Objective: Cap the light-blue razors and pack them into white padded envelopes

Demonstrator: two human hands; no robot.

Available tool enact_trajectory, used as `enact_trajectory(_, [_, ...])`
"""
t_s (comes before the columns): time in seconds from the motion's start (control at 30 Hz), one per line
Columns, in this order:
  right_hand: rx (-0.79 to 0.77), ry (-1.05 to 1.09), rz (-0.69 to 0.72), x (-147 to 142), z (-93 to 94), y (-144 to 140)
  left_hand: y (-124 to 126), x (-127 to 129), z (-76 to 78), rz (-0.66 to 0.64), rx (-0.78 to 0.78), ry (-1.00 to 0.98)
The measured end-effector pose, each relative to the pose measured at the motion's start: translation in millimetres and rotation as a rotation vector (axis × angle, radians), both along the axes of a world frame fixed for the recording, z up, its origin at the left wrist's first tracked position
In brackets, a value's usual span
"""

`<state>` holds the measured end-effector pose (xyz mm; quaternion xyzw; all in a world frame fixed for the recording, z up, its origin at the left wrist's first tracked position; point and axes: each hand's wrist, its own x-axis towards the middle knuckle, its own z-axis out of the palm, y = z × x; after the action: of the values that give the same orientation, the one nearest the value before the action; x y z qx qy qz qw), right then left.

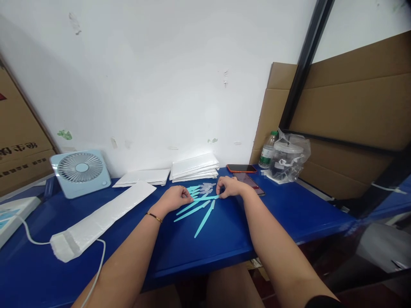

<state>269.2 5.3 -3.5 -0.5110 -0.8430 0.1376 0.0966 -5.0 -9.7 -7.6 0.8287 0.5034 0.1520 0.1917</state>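
Observation:
Several thin teal plastic sticks (195, 210) lie fanned out on the blue table (205, 244). My left hand (175, 197) and my right hand (228, 187) each pinch one end of a single teal stick (207, 198) that lies across the fan's top. A few small clear plastic pieces (207, 187) sit just behind the sticks, between my hands. A thin bracelet is on my left wrist.
A long white padded sleeve (102, 219) lies at left, with a small blue fan (80, 172) and a white cable (96, 273) nearby. Stacks of white envelopes (194, 167) sit by the wall. Two phones (241, 168), a bottle (268, 150) and a bagged jar (287, 159) stand at right.

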Motion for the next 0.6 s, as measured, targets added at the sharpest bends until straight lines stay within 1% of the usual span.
enact_trajectory(0.1, [-0.053,-0.001,-0.003,2,5.4,-4,1,0,-3.3,-0.040,-0.044,-0.003])
enact_trajectory(0.17, [-0.099,0.038,0.011,4,8.4,-6,1,0,-3.6,-0.067,-0.066,-0.008])
enact_trajectory(0.3, [-0.201,0.278,0.134,0,9.6,-6,-3,2,0.2,-0.113,-0.043,-0.071])
enact_trajectory(0.4, [-0.167,0.449,0.155,-10,5.8,-3,-5,4,3.3,-0.141,-0.035,-0.103])
enact_trajectory(0.47, [-0.137,0.531,0.145,-16,1.8,1,-3,2,4.0,-0.110,0.014,-0.077])
enact_trajectory(0.53, [-0.139,0.599,0.123,-20,-3.1,6,1,-3,3.6,-0.039,0.066,-0.021])
enact_trajectory(0.6, [-0.140,0.637,0.071,-20,-8.6,11,6,-9,2.5,0.042,0.093,0.037])
